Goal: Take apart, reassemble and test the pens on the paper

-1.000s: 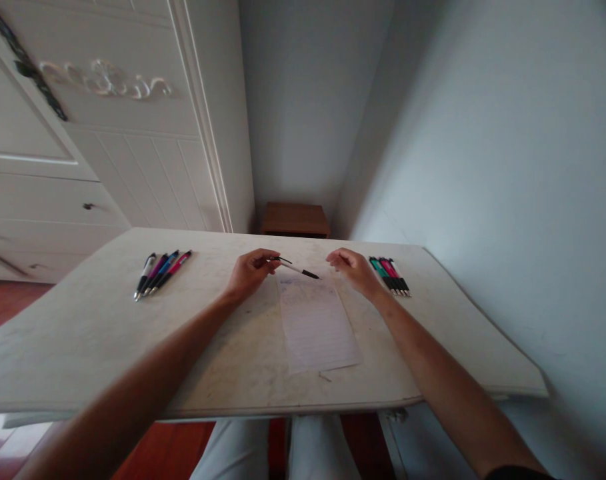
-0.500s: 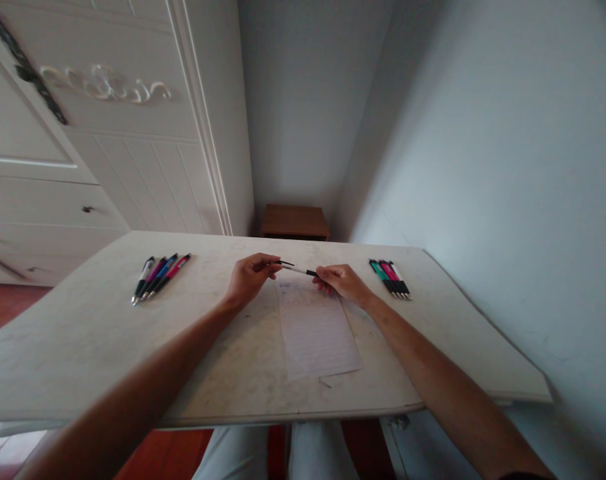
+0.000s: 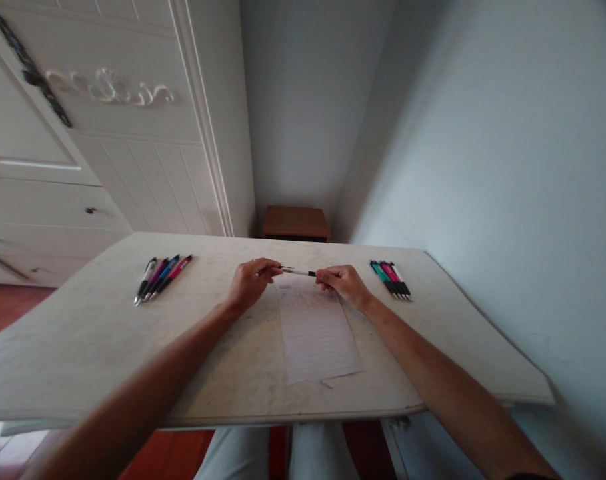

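Observation:
My right hand point(image 3: 343, 281) is closed on the black grip end of a white pen point(image 3: 299, 272), held level just above the table. At the pen's other end, my left hand point(image 3: 253, 281) pinches a thin dark stick point(image 3: 287, 267) that looks like an ink refill. The stick points right, along the far side of the white barrel. Whether the left fingertips also grip the barrel, I cannot tell. Below the hands lies a lined sheet of paper point(image 3: 320, 337) with writing near its far end.
Several pens point(image 3: 163, 277) lie fanned out on the left of the white table point(image 3: 83, 340). Another row of pens point(image 3: 390, 279) rests on the right. Beyond the far edge stands a brown wooden stand point(image 3: 296, 220). A white cabinet point(image 3: 147, 180) is at left, a wall point(image 3: 493, 160) at right.
Both hands have moved very slightly, the left lowering a little. The thin dark stick now lies closer to parallel with the pen barrel. The view has shifted a touch.

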Motion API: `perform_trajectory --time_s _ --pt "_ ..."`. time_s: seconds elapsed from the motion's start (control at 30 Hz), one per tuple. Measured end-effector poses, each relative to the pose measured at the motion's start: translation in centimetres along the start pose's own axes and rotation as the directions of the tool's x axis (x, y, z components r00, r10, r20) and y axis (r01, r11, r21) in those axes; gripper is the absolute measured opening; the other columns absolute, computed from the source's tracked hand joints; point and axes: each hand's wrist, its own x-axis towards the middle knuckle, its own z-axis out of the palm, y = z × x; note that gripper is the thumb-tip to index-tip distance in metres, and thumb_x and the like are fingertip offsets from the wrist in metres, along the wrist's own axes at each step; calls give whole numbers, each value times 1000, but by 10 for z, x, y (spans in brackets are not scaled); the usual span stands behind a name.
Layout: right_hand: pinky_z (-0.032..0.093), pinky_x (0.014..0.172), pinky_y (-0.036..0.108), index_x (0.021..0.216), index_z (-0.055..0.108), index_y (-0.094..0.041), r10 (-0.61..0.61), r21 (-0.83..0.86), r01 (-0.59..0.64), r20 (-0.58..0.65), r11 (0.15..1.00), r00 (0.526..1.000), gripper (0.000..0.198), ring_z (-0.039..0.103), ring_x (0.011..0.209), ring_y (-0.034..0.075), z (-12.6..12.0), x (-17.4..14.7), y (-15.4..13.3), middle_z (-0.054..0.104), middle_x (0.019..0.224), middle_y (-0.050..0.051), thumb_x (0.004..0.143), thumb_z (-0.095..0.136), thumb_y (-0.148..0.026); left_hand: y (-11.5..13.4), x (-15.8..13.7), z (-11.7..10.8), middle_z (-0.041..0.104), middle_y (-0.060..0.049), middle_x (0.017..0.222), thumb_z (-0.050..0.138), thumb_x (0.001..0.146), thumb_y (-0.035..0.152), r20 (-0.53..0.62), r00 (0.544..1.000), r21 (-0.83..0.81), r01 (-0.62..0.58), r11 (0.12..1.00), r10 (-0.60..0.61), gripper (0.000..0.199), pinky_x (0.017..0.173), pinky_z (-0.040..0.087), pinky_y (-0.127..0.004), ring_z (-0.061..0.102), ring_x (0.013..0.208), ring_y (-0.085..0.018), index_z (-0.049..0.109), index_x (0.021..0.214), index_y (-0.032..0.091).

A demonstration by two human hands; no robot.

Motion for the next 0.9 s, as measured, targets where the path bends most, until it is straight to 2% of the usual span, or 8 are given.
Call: perform_trajectory --time_s 0.17,0.37,0.43,0.53,0.6,0.7,0.77,0.9 --pt "43 53 25 75 74 -14 -47 -5 47 1 999 999 44 55 55 12 2 -1 -3 65 61 4 74 67 -57 3 -4 0 60 0 53 44 93 42 -3 999 114 -44 993 45 46 59 43 -23 56 52 -12 60 57 17" --pt "44 52 24 72 74 -14 -35 3 35 -16 999 999 41 56 55 13 3 0 -2 65 60 5 73 68 -55 2 -3 0 60 -2 53 34 95 51 24 999 115 28 993 -31 56 56 41 -24 56 52 -13 58 58 16" --pt "44 52 24 71 74 -14 -22 8 22 -9 1000 1000 41 56 54 13 1 0 -2 65 59 4 73 69 -54 0 -2 0 63 -3 59 35 95 52 49 998 82 25 996 -29 53 56 42 -24 58 54 -13 62 68 15" --pt "43 52 24 68 74 -15 -18 6 18 -26 1000 999 39 55 53 12 -2 2 -1 65 58 4 73 70 -53 0 0 0 69 -4 82 55 86 50 63 997 10 -34 999 33 39 59 46 -24 62 61 -13 62 100 15" --pt "42 52 24 68 74 -15 -27 7 27 -44 1000 999 38 54 53 12 -5 3 0 64 57 4 73 70 -52 -1 2 0 69 -5 88 67 79 46 59 995 -11 -84 996 84 45 62 49 -24 62 63 -13 59 111 15" --pt "41 51 24 68 74 -15 -45 5 45 -44 999 998 39 53 51 11 -7 5 3 64 57 4 74 70 -53 -3 4 1 69 -4 80 68 78 43 53 990 0 -132 991 132 34 65 50 -25 62 65 -14 65 100 16" --pt "41 51 24 69 74 -15 -55 1 55 -28 998 998 39 53 51 11 -7 4 4 65 58 4 74 69 -54 -5 5 1 68 -3 72 62 83 43 57 992 11 -117 993 116 28 64 48 -25 61 64 -14 67 88 16" --pt "43 52 24 73 76 -15 -69 16 69 -5 997 998 38 53 52 12 -6 3 3 66 60 4 73 70 -53 -7 3 0 61 -2 58 44 93 47 113 993 31 -30 999 26 46 60 45 -24 58 58 -13 60 63 16"
